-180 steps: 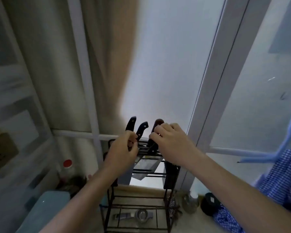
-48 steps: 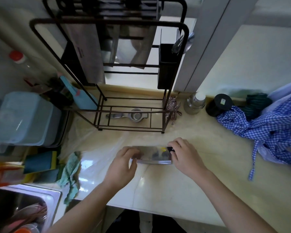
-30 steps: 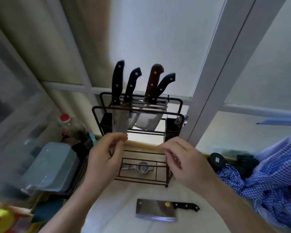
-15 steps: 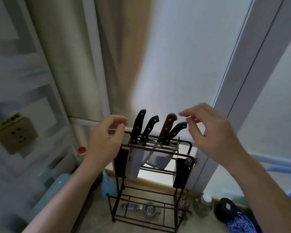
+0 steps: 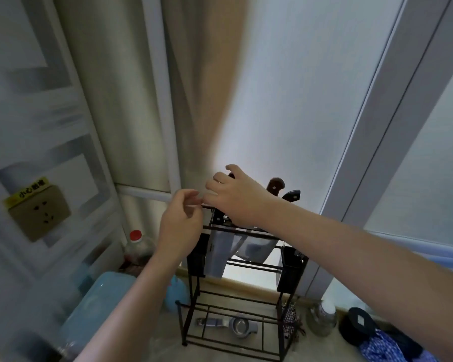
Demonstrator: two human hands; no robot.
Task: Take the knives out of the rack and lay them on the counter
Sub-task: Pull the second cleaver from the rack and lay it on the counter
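A black wire knife rack (image 5: 192,316) stands on the counter against the window. A brown-handled knife (image 5: 275,184) and a black-handled knife (image 5: 292,196) stick up from its top right. My right hand (image 5: 236,199) reaches across the rack's top left and wraps over the handle of the leftmost knife, whose wide blade (image 5: 216,254) hangs below; only the dark handle tip shows between my fingers. My left hand (image 5: 179,223) hovers beside the rack's top left rail, fingers loosely curled and apart, holding nothing. The counter in front of the rack is out of view.
A red-capped bottle (image 5: 136,244) and a light blue container (image 5: 97,304) stand left of the rack. A metal squeezer (image 5: 236,326) lies on its bottom shelf. Right of it are a glass jar (image 5: 323,317), a black-lidded jar (image 5: 358,325) and blue checked cloth (image 5: 385,348).
After the cleaver was laid on the counter, both hands rose to the rack. In the last half second my right hand crossed from the rack's right side onto the leftmost handles.
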